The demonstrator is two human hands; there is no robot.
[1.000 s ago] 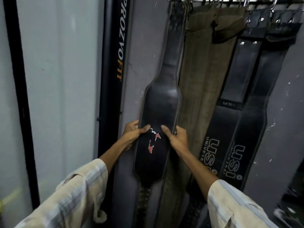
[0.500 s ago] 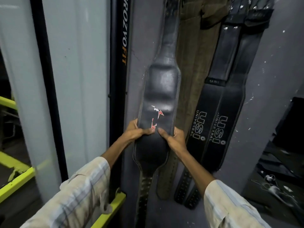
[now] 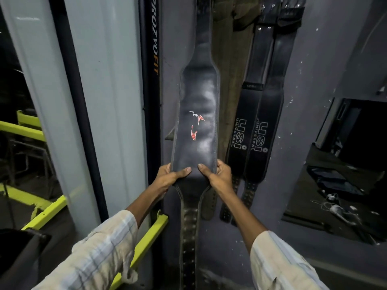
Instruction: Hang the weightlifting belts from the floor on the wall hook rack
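A black leather belt with a red and white logo (image 3: 198,114) hangs down the grey wall from above the frame. My left hand (image 3: 170,176) grips its left edge near the bottom of the wide part, thumb on the front. My right hand (image 3: 217,174) grips the right edge at the same height. The belt's studded strap (image 3: 189,237) dangles below my hands. To the right hang an olive suede belt (image 3: 230,80) and two black belts marked USI (image 3: 240,130) (image 3: 263,132). The hook rack is out of view above.
A black upright bar lettered PROZVOFIT (image 3: 151,59) stands left of the belts, beside a white pillar (image 3: 100,101). Yellow-green machine frame bars (image 3: 144,239) run low on the left. A dark opening with cables on the floor (image 3: 339,206) lies at the right.
My view has tilted downward, so the rack left the frame. Both hands slid down the belt from beside the logo to the lower end of the wide part.
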